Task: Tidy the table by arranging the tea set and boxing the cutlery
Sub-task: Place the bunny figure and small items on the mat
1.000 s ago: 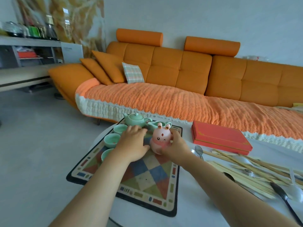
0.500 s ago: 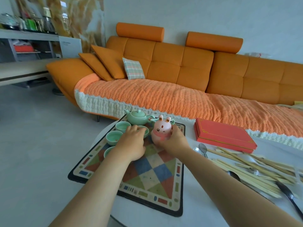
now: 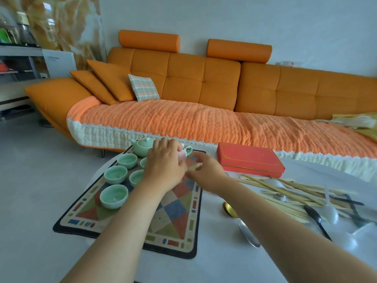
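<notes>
Living room setup: big orange sofa [image 3: 204,84] runs along the far side, and the white bench [image 3: 224,262] sits right in front of it. On the left part of the bench is a checkered mat [image 3: 173,217], and as far as I can tell its left side hangs past the bench's left edge.

The tea set is all bunched at the mat's far-left end. That's a green teapot [image 3: 142,147] at the far corner, green cups [image 3: 115,174] clustered just beside it, and a little green pitcher [image 3: 188,150] peeking out behind the hands. The near half of the mat is bare, and there's open bench along the near edge too.

Left hand [image 3: 163,164] is draped over a pink figure [image 3: 181,155] next to the pitcher, fingers curled down around it, so most of it is hidden. Right hand [image 3: 206,169] is just beside it over the mat's right edge. It's blurry, so I can't tell whether those fingers have hold of anything.

Toward the far edge sits a closed red box [image 3: 248,160]. The right side of the bench is a messy heap of chopsticks [image 3: 285,190] and a black spoon [image 3: 314,215]. A gold spoon [image 3: 230,210] and a silver spoon [image 3: 248,233] lie between the mat and that pile.
</notes>
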A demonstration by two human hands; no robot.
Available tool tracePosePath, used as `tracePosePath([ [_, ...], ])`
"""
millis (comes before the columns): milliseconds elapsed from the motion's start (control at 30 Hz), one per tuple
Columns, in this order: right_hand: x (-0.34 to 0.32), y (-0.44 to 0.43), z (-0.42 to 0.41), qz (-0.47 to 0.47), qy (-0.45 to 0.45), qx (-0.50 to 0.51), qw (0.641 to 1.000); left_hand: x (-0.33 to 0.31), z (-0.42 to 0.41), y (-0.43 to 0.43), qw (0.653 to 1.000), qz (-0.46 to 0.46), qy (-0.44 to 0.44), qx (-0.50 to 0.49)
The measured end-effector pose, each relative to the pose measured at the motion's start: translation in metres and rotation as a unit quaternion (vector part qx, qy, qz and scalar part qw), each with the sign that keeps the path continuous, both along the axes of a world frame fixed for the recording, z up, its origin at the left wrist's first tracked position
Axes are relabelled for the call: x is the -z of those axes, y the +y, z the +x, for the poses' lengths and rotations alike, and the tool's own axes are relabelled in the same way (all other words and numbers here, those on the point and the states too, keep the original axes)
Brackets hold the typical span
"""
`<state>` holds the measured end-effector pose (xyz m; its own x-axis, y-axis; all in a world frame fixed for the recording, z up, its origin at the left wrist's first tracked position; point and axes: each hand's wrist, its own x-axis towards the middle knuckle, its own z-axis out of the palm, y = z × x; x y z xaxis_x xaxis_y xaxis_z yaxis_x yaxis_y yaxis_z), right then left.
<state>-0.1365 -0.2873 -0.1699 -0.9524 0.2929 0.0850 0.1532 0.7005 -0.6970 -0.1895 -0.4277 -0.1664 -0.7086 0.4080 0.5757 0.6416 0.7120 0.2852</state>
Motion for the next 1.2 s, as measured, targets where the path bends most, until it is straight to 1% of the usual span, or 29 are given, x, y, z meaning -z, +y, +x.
tracePosePath([
  [67,-0.009,0.023,0.019,0.013,0.027,0.004,1.000,-0.005,0.012,0.020,0.999,0.018,0.011,0.031],
  [133,-0.017,0.052,0.043,0.016,0.044,0.018,0.999,-0.008,0.027,0.043,0.998,0.031,0.003,0.062],
  [300,-0.022,0.140,0.108,0.025,0.037,0.100,0.994,-0.012,0.075,0.118,0.978,0.069,-0.081,0.178],
  [400,-0.026,0.193,0.145,0.038,0.040,0.157,0.986,-0.017,0.110,0.173,0.961,0.048,-0.136,0.235],
  [500,-0.031,0.240,0.182,0.061,0.039,0.205,0.976,-0.025,0.140,0.227,0.928,0.042,-0.236,0.285],
  [533,-0.031,0.254,0.194,0.074,0.036,0.219,0.972,-0.026,0.148,0.245,0.921,0.032,-0.253,0.295],
  [633,-0.024,0.296,0.228,0.144,0.003,0.265,0.953,-0.027,0.169,0.296,0.914,-0.019,-0.256,0.313],
  [700,-0.017,0.322,0.246,0.193,0.004,0.295,0.936,-0.025,0.182,0.328,0.906,-0.039,-0.263,0.329],
  [800,-0.006,0.351,0.266,0.202,0.010,0.344,0.917,-0.017,0.199,0.373,0.898,-0.071,-0.269,0.339],
  [867,0.000,0.367,0.274,0.190,-0.008,0.366,0.911,-0.012,0.208,0.400,0.896,-0.089,-0.271,0.340],
  [900,0.003,0.374,0.276,0.177,-0.018,0.364,0.914,-0.009,0.212,0.411,0.895,-0.098,-0.273,0.339],
  [967,0.008,0.385,0.280,0.130,-0.052,0.344,0.928,-0.004,0.219,0.430,0.886,-0.122,-0.285,0.345],
  [1033,0.012,0.389,0.280,0.036,-0.049,0.317,0.947,0.002,0.225,0.442,0.872,-0.139,-0.302,0.361],
  [1067,0.014,0.390,0.282,0.019,-0.052,0.303,0.951,0.005,0.228,0.446,0.868,-0.143,-0.304,0.366],
  [1100,0.016,0.392,0.282,-0.027,-0.031,0.304,0.952,0.007,0.230,0.449,0.867,-0.144,-0.303,0.368],
  [1133,0.014,0.389,0.283,-0.070,0.023,0.314,0.947,0.009,0.233,0.450,0.868,-0.138,-0.302,0.369],
  [1167,0.015,0.389,0.283,-0.036,0.039,0.317,0.947,0.011,0.236,0.450,0.869,-0.126,-0.301,0.373],
  [1200,0.016,0.387,0.284,-0.032,0.060,0.321,0.945,0.012,0.238,0.449,0.869,-0.111,-0.299,0.378],
])
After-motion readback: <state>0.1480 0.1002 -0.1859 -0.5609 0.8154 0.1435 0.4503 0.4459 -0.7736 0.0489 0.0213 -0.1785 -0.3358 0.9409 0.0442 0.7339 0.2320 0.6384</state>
